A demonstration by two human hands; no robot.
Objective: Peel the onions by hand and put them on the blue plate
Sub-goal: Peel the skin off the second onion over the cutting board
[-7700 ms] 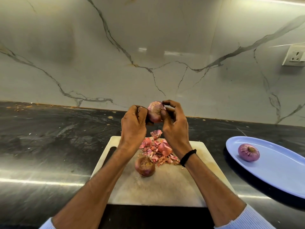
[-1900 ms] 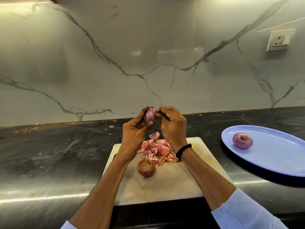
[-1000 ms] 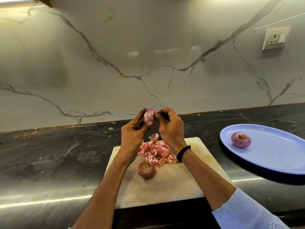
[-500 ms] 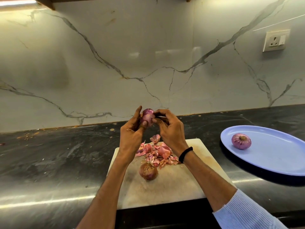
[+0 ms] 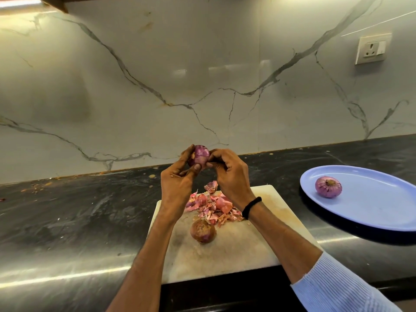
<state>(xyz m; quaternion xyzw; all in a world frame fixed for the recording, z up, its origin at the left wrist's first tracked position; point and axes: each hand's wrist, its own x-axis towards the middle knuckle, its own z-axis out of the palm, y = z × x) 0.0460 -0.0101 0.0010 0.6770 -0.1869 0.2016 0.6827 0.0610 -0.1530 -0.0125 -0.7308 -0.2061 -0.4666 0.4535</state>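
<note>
Hands meet in the air above the white board (image 5: 225, 255). The left hand (image 5: 177, 183) wraps its fingers and thumb round a purple onion (image 5: 199, 155) and holds it tight. The right hand (image 5: 231, 176) is curled too, and its fingertips pinch the right side of the same onion. On the board, under the hands, lies a pink heap of skins (image 5: 213, 206). A brown onion (image 5: 203, 231) with its skin on sits on the board just beside the heap, nearer the person. The blue plate (image 5: 371, 210) is off to the right on the dark counter (image 5: 78, 210). A peeled onion (image 5: 328, 186) lies on the plate near its left end. A black band (image 5: 251, 207) goes round the right wrist. A white socket (image 5: 372, 49) is high on the wall (image 5: 157, 64).
</note>
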